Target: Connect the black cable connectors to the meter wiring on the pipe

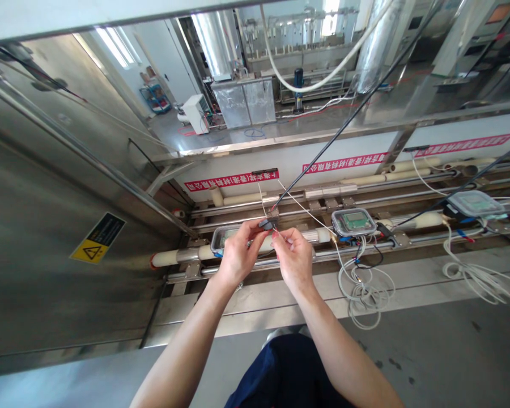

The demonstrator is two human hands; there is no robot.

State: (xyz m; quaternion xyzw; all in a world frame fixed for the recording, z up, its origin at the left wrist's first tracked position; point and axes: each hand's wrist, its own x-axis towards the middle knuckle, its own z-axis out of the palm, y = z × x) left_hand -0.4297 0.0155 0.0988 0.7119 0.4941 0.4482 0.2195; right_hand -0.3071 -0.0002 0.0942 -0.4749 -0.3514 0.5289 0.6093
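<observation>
Seen from the head camera, a worker's left hand (238,255) and right hand (294,262) meet over a cream pipe (170,258) on a rail-mounted line, fingertips of both pinched together on a small dark connector (267,224) and the thin wires (300,205) running up from it. The piece is held just above a clear-lidded meter box (219,238), apparently so the fine leads stay taut and visible. A long black rod (344,129) slants down to the same spot. A second meter box (353,221) sits to the right, its white cable coil (365,289) spilling onto the steel ledge (416,277). The stainless cabinet (46,243) hems the left side; room lies open rightward.
</observation>
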